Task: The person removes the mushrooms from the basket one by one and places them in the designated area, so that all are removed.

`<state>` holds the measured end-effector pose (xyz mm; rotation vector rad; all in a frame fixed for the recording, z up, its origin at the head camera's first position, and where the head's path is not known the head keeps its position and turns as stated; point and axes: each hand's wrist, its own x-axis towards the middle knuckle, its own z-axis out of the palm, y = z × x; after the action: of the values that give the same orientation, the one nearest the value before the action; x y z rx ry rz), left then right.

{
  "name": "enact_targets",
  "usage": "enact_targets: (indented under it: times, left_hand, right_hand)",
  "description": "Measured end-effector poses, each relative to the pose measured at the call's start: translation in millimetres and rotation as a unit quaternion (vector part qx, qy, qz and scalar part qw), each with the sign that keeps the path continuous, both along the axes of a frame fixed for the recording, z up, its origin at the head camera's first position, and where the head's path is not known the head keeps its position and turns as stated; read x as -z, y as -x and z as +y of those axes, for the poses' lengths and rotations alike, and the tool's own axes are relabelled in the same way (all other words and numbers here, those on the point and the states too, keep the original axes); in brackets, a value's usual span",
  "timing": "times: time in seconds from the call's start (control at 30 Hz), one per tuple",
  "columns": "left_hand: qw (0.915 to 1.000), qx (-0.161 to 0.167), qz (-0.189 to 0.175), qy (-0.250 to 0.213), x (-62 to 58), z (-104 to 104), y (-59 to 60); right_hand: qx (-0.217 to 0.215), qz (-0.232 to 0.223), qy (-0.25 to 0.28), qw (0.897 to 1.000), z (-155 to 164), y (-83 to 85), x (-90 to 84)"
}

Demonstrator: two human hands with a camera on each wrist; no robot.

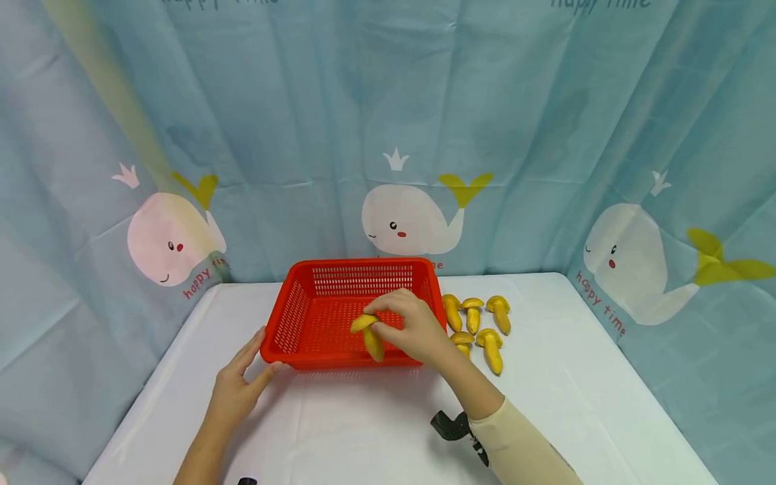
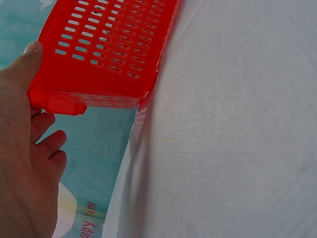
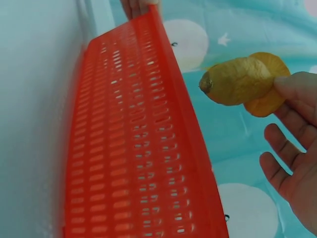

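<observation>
Bright, even light all around me; soft shadows under my arms on the white surface (image 1: 376, 431). Head view bends at the edges; both wrist views slightly soft.

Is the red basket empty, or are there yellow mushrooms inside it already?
Empty so far. The red basket shows only bare mesh; the right hand holds one yellow mushroom over it, with five others on the table beside it.

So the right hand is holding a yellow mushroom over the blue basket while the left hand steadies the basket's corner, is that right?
Nearly, but the basket is red, not blue, as the head view shows plainly. The rest stands: the right hand pinches a yellow mushroom over the basket, and the left hand touches its near left corner.
</observation>
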<state>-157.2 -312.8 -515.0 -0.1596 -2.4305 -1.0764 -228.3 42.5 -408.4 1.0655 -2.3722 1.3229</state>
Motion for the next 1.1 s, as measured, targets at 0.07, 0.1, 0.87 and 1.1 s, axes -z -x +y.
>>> enact_targets:
  times: [0.07,0.1,0.87,1.1]
  left_hand:
    - [1.0,-0.001,-0.002,0.0,0.2,0,-0.3]
    - [1.0,-0.001,-0.002,-0.001,0.4,1,-0.4]
    - [1.0,0.0,-0.004,-0.004,2.7,0,-0.4]
    - [1.0,-0.002,0.001,0.003,4.3,-2,2.5]
  right_hand:
    - [0.006,-0.002,0.0,1.0,6,-2.2,2.9]
    - [0.007,-0.004,0.0,1.0,9,-3.3,4.0]
    - [0.052,0.005,-0.011,0.999,80,-15.8,18.7]
    - [0.058,0.01,0.009,0.998,90,-17.6,21.7]
